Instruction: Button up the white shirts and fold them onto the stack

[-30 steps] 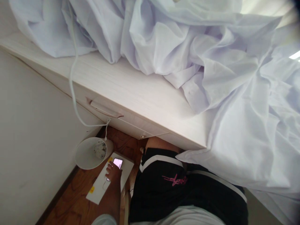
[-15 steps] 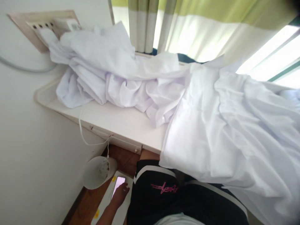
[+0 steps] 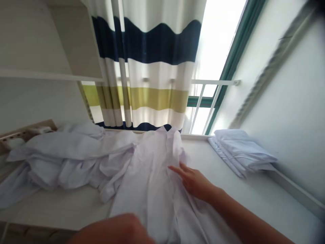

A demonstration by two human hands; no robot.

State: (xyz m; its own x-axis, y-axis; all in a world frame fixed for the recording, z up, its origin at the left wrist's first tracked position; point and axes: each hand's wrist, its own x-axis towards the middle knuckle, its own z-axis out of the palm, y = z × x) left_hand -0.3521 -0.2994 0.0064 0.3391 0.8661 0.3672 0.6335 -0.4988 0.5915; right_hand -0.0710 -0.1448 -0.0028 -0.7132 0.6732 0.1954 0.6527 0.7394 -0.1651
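A white cloth garment [image 3: 149, 183] lies spread over the desk and runs down toward me, with loose folds along its length. My right hand [image 3: 191, 178] rests on its right side, index finger stretched out and fingers apart, not gripping. Low in the picture, my left hand [image 3: 116, 230] is a motion blur close to the garment's near part, and its fingers cannot be made out. To the left lies a crumpled heap of white cloth [image 3: 76, 162], touching the garment's left edge.
Folded white cloths [image 3: 241, 150] are stacked at the desk's right end by the wall. Behind the desk [image 3: 203, 152] hang a striped curtain [image 3: 152, 74] and a white window rail [image 3: 215, 82]. A socket panel [image 3: 25, 134] is on the left wall.
My view has risen and swung right, bringing the folded stack into sight. The phone, bin and the hand touching the phone have left view. My right hand now lies on the garment.
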